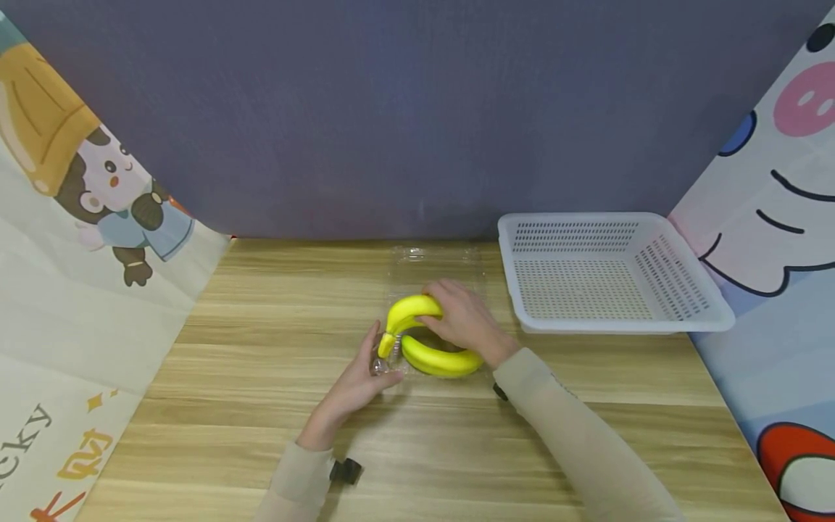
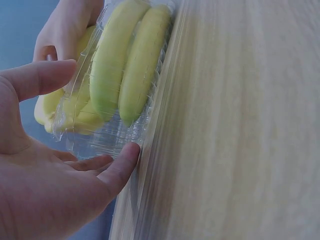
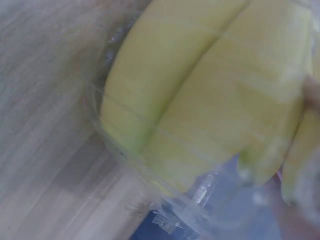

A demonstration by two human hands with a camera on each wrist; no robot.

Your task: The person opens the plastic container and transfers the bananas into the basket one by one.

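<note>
A clear plastic box [image 2: 135,131] with its lid [image 1: 437,264] folded back holds yellow bananas. Along the near side lies one banana [image 1: 440,359]; through the clear wall in the left wrist view, two bananas show side by side. My right hand [image 1: 459,315] grips a banana bunch [image 1: 407,310] from above, at the far side of the box. The stem end of this bunch sticks out over the box's left end. There my left hand [image 1: 359,380] spreads its thumb and fingers around the corner, fingertips right at the plastic wall.
A white perforated basket [image 1: 685,322] stands at the back right of the wooden table [image 1: 274,319]. Behind the table rises a dark grey-blue panel [image 1: 391,130]. Printed cartoon sheets hang at the left and right sides.
</note>
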